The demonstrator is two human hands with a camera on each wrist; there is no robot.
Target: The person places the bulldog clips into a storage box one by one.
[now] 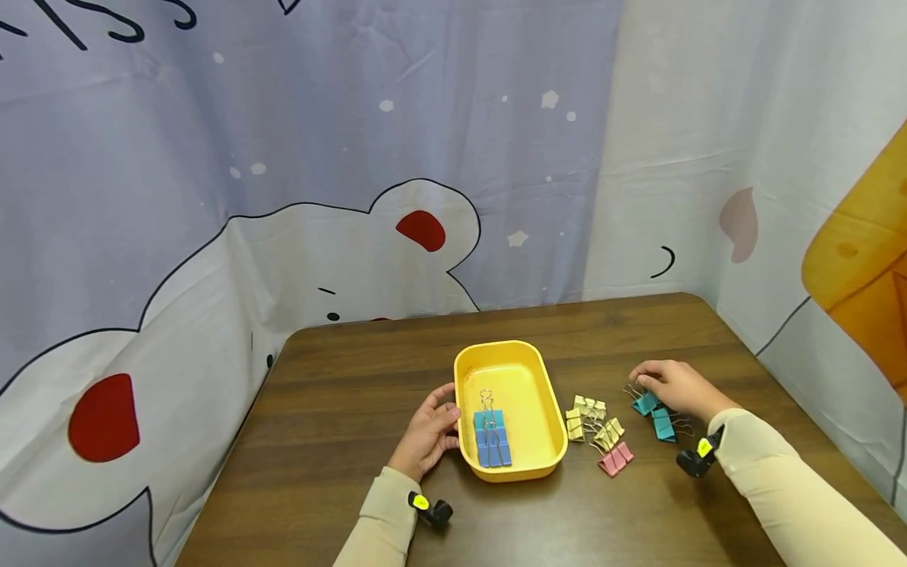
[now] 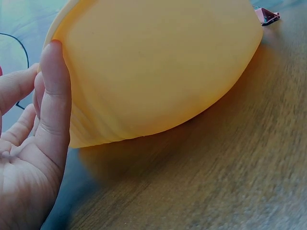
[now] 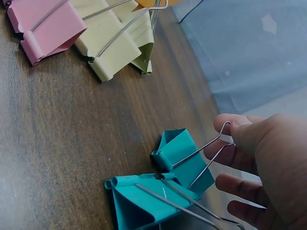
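Note:
A yellow plastic tray (image 1: 527,465) stands on the table, with a teal binder clip (image 1: 489,417) and a blue binder clip (image 1: 494,453) lying in its left part. My left hand (image 1: 427,429) grips the tray's left rim; in the left wrist view the thumb (image 2: 53,91) presses its wall. To the right, my right hand (image 1: 680,387) pinches the wire handle of a teal binder clip (image 3: 184,153) between thumb and forefinger. Another teal binder clip (image 3: 148,199) lies against it, its handles towards the hand.
Several pale yellow binder clips (image 1: 590,407) cluster just right of the tray. Beside them, nearer the front, lies a pink binder clip (image 1: 616,459). A printed curtain (image 1: 524,157) hangs behind the wooden table (image 1: 354,394).

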